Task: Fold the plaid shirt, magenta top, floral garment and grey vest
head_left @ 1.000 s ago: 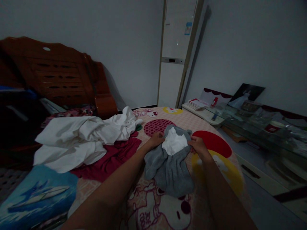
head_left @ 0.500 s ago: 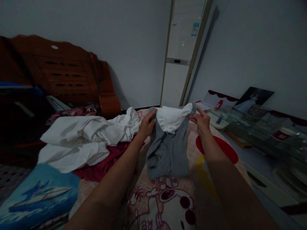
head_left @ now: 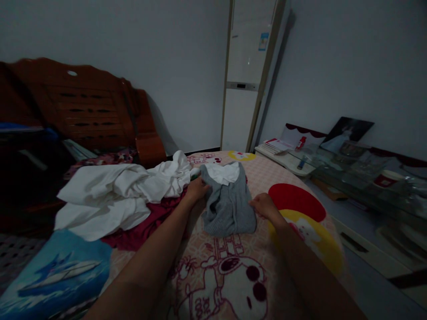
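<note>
A grey garment (head_left: 228, 209) with a white collar-like part (head_left: 223, 172) lies on the pink patterned cloth (head_left: 248, 166). At its upper left side, my left hand (head_left: 197, 190) is closed on the edge of the grey fabric. On the other side, lower down, my right hand (head_left: 264, 205) pinches the garment's right edge. The white part faces up between the grey shoulders, at the far end.
White cloth (head_left: 103, 186) lies over a dark red cloth (head_left: 143, 222) on the left, beside a blue printed cloth (head_left: 63, 271). Behind stands a wooden bench (head_left: 90, 106); a glass shelf (head_left: 353, 178) with items is at right.
The garment's far end has come down and nearer, and it now lies flatter. My right hand has moved down from the top corner to the side edge; my left hand has lowered slightly.
</note>
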